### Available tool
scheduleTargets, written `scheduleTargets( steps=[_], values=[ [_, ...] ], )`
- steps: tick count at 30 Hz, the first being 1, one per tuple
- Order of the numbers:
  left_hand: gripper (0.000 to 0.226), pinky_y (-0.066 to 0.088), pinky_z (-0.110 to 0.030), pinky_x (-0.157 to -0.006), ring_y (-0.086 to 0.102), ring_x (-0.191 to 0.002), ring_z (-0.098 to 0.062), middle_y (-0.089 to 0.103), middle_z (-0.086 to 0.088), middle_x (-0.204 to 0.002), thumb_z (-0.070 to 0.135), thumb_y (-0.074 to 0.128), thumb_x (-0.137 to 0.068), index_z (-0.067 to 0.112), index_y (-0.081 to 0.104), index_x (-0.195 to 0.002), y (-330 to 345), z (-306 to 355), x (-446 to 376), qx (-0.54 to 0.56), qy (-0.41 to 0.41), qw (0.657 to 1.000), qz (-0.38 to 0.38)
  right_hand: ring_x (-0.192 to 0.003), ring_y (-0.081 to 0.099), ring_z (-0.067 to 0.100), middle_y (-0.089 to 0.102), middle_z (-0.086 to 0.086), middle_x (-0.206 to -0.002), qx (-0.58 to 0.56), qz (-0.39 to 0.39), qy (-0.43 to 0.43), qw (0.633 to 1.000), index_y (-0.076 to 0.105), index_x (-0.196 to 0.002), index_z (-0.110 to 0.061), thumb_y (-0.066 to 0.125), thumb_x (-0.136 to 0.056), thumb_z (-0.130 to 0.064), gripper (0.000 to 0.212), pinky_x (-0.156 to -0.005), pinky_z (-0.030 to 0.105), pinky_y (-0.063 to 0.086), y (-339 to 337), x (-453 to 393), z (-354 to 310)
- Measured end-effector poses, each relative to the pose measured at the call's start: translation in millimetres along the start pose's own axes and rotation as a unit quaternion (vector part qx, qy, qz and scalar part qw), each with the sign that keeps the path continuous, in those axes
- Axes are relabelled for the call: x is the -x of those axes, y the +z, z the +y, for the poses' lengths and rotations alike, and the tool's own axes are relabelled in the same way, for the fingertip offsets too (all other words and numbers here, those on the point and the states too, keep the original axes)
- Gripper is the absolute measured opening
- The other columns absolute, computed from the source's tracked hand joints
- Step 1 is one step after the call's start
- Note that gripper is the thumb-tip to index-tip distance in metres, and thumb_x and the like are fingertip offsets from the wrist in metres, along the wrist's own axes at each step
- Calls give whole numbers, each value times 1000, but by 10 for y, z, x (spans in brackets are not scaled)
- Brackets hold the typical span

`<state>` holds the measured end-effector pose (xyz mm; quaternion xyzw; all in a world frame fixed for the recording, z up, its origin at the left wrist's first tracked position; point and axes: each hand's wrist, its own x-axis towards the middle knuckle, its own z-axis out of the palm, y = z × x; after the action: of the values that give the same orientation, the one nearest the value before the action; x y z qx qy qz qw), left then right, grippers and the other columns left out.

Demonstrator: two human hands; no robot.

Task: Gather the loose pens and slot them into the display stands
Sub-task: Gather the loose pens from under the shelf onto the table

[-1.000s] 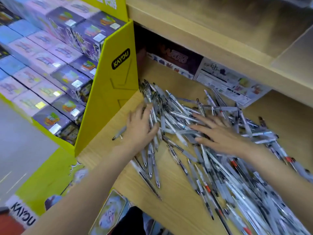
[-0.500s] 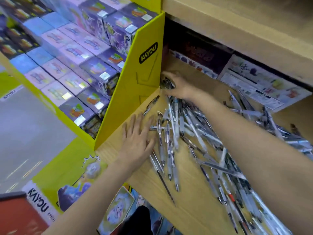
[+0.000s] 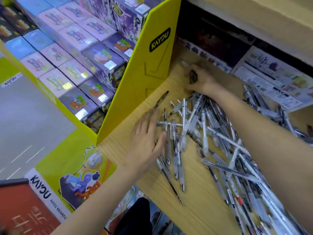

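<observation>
A big heap of loose clear and white pens (image 3: 225,150) sprawls across the wooden shelf (image 3: 194,206), thickest toward the lower right. My left hand (image 3: 145,141) lies flat with straight fingers on the shelf at the heap's left edge, its thumb against a few pens lined up side by side. My right hand (image 3: 199,77) is at the back of the shelf near the yellow panel, fingers curled round a bunch of pens whose dark ends show in its grip. One dark pen (image 3: 160,100) lies alone beside the panel. No display stand for pens is in view.
A yellow cardboard display panel (image 3: 145,78) marked KAYOU walls off the shelf's left side, with rows of boxed cards (image 3: 76,53) beyond it. Flat printed packs (image 3: 271,77) lie along the shelf's back. An upper wooden shelf (image 3: 254,17) overhangs. Grey floor lies at the left.
My right hand has gone from lying flat on the heap to the back corner and curled round a bunch of pens. My left hand slid slightly left, staying flat. The camera swung left.
</observation>
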<state>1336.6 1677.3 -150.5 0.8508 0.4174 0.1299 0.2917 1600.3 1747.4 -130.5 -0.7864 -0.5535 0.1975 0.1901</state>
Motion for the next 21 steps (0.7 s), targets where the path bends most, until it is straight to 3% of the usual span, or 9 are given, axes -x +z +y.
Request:
scheduleTargets(
  steps=[2,5,9,11,13,17,19,21],
  values=[
    [65,3,-32,-114,7,-144,-18,15,-6,-157,59,15,-91,29,8,-149,116,96,117,-26,-1,1000,5,-125,42,27,43,11,-135,32,-6,15,999,57,-112,-20,70,-78,-18,36,-97,26,32,-77,94,113],
    [68,11,-41,-113,12,-143,-28,21,-14,-154,60,19,-92,23,18,-148,265,217,140,-84,-38,995,38,-137,27,37,31,17,-147,110,-73,24,991,39,-141,-29,58,-88,-36,56,-112,44,25,-207,338,234],
    [72,14,-47,-112,9,-143,-31,12,-17,-156,61,24,-87,24,21,-148,287,339,50,-32,-74,995,57,-137,26,32,29,10,-149,159,-106,1,981,37,-143,-21,34,-98,-45,51,-112,39,20,-387,877,296],
    [78,13,-47,-112,7,-143,-32,6,-20,-156,65,20,-83,24,18,-149,277,356,16,-7,-97,994,56,-141,20,30,23,6,-154,199,-114,15,973,31,-146,-25,26,-98,-47,53,-116,43,9,-409,1190,331],
    [82,15,-47,-112,9,-142,-33,8,-20,-156,67,15,-80,21,20,-149,275,371,-8,-23,-109,992,53,-143,11,32,17,1,-156,228,-101,54,967,25,-147,-28,20,-98,-51,55,-115,49,1,-385,1508,354],
    [80,20,-48,-109,21,-136,-35,23,-17,-152,63,17,-80,17,40,-141,317,427,-48,-21,-103,992,69,-141,9,36,18,4,-153,226,-38,112,967,26,-145,-33,11,-93,-61,61,-114,54,4,-258,1974,348],
    [75,23,-49,-108,24,-136,-36,28,-17,-150,60,20,-81,17,46,-137,362,449,-77,-9,-97,992,78,-142,6,37,12,5,-155,148,-12,136,980,26,-145,-38,19,-96,-55,52,-114,54,5,-327,1965,433],
    [74,23,-49,-108,26,-136,-36,30,-17,-149,59,23,-81,15,48,-135,389,455,-92,4,-97,991,89,-141,13,39,17,11,-154,76,62,158,983,29,-145,-34,24,-97,-55,53,-114,56,12,-475,1812,582]
  ],
)
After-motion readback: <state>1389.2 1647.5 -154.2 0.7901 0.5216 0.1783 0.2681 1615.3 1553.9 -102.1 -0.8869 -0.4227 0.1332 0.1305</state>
